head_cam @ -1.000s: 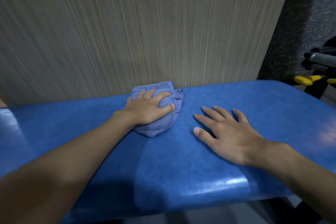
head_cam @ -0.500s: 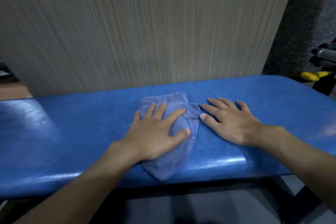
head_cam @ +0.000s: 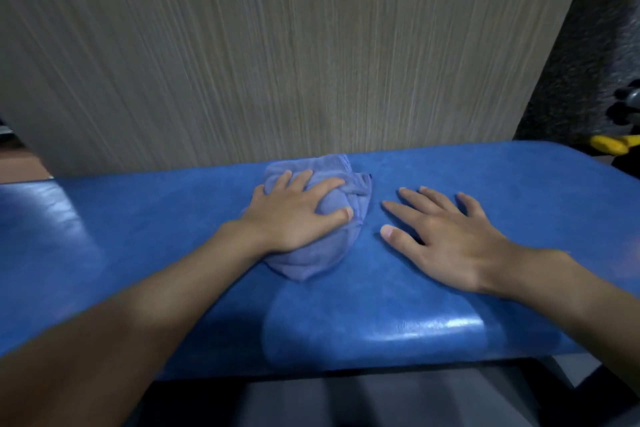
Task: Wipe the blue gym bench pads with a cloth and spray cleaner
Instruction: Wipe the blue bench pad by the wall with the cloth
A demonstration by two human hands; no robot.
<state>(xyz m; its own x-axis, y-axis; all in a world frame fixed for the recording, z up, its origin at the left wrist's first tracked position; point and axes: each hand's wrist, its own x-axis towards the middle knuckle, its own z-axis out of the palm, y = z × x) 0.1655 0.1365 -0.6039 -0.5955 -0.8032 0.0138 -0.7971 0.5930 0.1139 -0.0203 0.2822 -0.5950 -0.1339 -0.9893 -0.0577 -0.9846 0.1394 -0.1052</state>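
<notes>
A long blue padded bench pad runs across the view in front of a wall. On it, near its far edge, lies a bunched blue-violet cloth. My left hand lies on top of the cloth, its fingers and thumb curved over the bunch and pressing it onto the pad. My right hand rests flat on the bare pad just to the right of the cloth, fingers spread and apart from it. No spray bottle is in view.
A grey-beige grained wall panel stands right behind the bench. At the far right edge are dark gym equipment and a yellow part. A glossy streak shows on the pad's near edge. Grey floor lies below the bench.
My left hand has pushed the cloth from the pad's near edge back toward the wall. My right hand stays flat on the pad, now a little apart from the cloth.
</notes>
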